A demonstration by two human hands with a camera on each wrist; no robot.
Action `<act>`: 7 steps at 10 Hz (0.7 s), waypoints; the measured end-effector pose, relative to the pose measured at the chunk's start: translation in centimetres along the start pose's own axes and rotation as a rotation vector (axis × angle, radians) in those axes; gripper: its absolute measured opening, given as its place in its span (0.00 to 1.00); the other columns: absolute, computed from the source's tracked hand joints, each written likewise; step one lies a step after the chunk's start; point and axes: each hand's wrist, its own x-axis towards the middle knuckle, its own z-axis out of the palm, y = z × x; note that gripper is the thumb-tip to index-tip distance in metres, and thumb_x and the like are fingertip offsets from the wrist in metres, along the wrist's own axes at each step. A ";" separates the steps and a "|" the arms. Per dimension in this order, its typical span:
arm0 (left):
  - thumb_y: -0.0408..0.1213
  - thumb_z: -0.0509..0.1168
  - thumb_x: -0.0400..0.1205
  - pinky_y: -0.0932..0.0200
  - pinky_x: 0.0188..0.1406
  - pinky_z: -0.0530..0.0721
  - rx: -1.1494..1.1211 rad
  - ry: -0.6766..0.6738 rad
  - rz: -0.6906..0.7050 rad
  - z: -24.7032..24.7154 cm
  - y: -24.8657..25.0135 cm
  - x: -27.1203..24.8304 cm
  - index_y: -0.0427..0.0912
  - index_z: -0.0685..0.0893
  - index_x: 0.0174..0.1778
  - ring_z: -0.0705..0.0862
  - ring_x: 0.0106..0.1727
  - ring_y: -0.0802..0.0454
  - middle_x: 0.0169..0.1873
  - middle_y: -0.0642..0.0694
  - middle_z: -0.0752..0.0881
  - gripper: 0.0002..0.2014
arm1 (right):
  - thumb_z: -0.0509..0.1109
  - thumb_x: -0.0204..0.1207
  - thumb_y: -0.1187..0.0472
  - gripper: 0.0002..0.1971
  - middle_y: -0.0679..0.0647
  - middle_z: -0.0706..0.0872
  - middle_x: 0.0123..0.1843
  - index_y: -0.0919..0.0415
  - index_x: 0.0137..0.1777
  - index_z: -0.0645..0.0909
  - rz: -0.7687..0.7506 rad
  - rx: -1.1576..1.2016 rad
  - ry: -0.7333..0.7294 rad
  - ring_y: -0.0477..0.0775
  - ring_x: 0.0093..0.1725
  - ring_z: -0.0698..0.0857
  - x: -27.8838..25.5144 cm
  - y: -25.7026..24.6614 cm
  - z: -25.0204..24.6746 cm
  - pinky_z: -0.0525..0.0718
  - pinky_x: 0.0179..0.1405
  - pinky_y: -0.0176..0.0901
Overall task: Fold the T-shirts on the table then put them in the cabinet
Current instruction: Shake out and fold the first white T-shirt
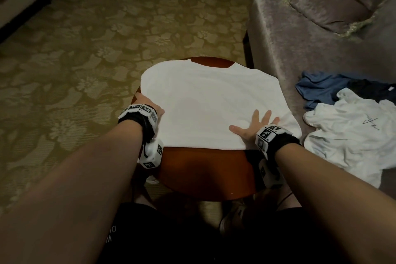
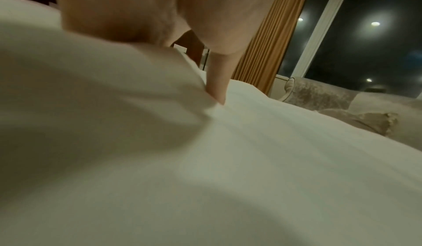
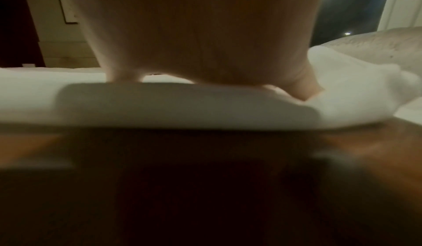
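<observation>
A white T-shirt [image 1: 214,103] lies spread flat on a round brown wooden table [image 1: 203,169], collar at the far side. My left hand [image 1: 150,104] is at the shirt's left edge, the thumb on top and the fingers hidden under the cloth. The left wrist view shows one finger [image 2: 217,83] dug into a raised fold of the shirt [image 2: 274,159]. My right hand [image 1: 255,124] lies flat with fingers spread on the shirt's near right corner. In the right wrist view, the palm [image 3: 200,42] presses on the shirt's hem [image 3: 160,105] above the bare table [image 3: 205,186].
A grey sofa [image 1: 300,28] with a cushion [image 1: 334,6] stands right of the table. On its seat lie a crumpled white shirt [image 1: 353,135], a blue one [image 1: 317,90] and a dark one [image 1: 368,90]. Patterned carpet [image 1: 85,49] covers the floor to the left.
</observation>
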 end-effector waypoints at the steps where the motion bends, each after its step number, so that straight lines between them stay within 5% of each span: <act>1: 0.37 0.78 0.70 0.48 0.64 0.76 0.003 -0.017 0.037 0.0 -0.1 0.2 0.34 0.66 0.76 0.78 0.68 0.36 0.68 0.34 0.77 0.41 | 0.56 0.58 0.16 0.62 0.58 0.29 0.84 0.47 0.83 0.32 -0.015 -0.021 0.006 0.73 0.81 0.33 0.2 0.3 -0.1 0.43 0.79 0.73; 2: 0.35 0.75 0.73 0.49 0.54 0.77 -0.010 -0.004 0.065 -0.3 0.5 -0.7 0.35 0.64 0.75 0.80 0.56 0.40 0.52 0.38 0.80 0.37 | 0.56 0.59 0.17 0.61 0.58 0.29 0.84 0.47 0.83 0.32 -0.020 -0.022 0.016 0.73 0.81 0.33 0.2 0.4 0.2 0.43 0.79 0.72; 3: 0.31 0.71 0.77 0.48 0.52 0.81 0.034 -0.048 0.150 0.1 0.2 -0.8 0.49 0.43 0.83 0.80 0.48 0.43 0.46 0.41 0.76 0.48 | 0.56 0.60 0.17 0.60 0.58 0.29 0.84 0.47 0.83 0.32 -0.015 -0.037 0.012 0.72 0.81 0.32 0.1 0.3 0.1 0.42 0.79 0.71; 4: 0.28 0.64 0.80 0.46 0.60 0.82 0.097 -0.156 0.263 0.5 -0.5 -0.5 0.53 0.52 0.84 0.82 0.61 0.36 0.64 0.37 0.79 0.40 | 0.56 0.60 0.17 0.60 0.58 0.29 0.84 0.47 0.83 0.31 -0.019 -0.051 0.001 0.72 0.81 0.33 -0.1 0.3 0.0 0.41 0.79 0.70; 5: 0.26 0.59 0.81 0.48 0.64 0.79 0.093 -0.172 0.273 0.7 -0.7 -0.2 0.46 0.67 0.80 0.76 0.68 0.35 0.77 0.38 0.68 0.29 | 0.54 0.59 0.15 0.61 0.58 0.29 0.84 0.47 0.83 0.31 -0.020 -0.084 -0.012 0.71 0.82 0.34 -0.3 0.5 -0.3 0.43 0.78 0.73; 7: 0.33 0.67 0.78 0.51 0.52 0.78 0.227 -0.179 0.302 -0.2 -1.2 0.4 0.37 0.70 0.66 0.73 0.50 0.40 0.69 0.35 0.65 0.22 | 0.54 0.60 0.16 0.61 0.57 0.29 0.84 0.51 0.84 0.34 -0.142 -0.228 0.109 0.66 0.83 0.33 -1.0 -1.4 -1.0 0.38 0.75 0.77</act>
